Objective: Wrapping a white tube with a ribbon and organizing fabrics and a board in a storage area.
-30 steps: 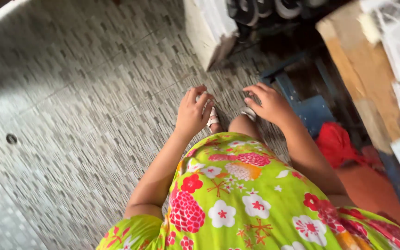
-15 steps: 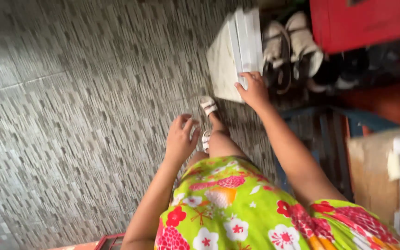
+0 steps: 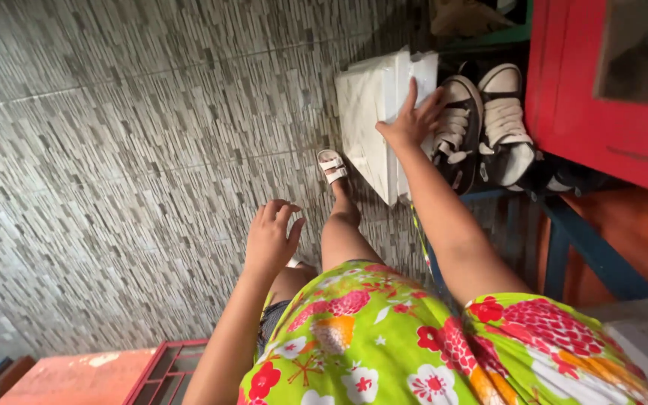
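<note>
My right hand (image 3: 412, 118) reaches forward with fingers spread and rests on the top edge of a stack of white flat slabs (image 3: 370, 120) that stand on edge on the floor. My left hand (image 3: 270, 238) hangs loosely in front of me, fingers curled a little and apart, holding nothing. My leg steps forward in a white sandal (image 3: 331, 166) just left of the slabs. I wear a green dress with red and white flowers (image 3: 414, 337).
A pair of black and white sneakers (image 3: 481, 124) sits on a low blue rack (image 3: 579, 240) right of the slabs. A red cabinet (image 3: 601, 82) stands at the upper right. The floor is grey patterned tile (image 3: 129, 135). A red grid crate (image 3: 170, 367) lies at the bottom left.
I have stepped closer to the white slabs. My right hand moved from the slabs' lower corner to their top edge and spread its fingers. My left hand dropped lower.
</note>
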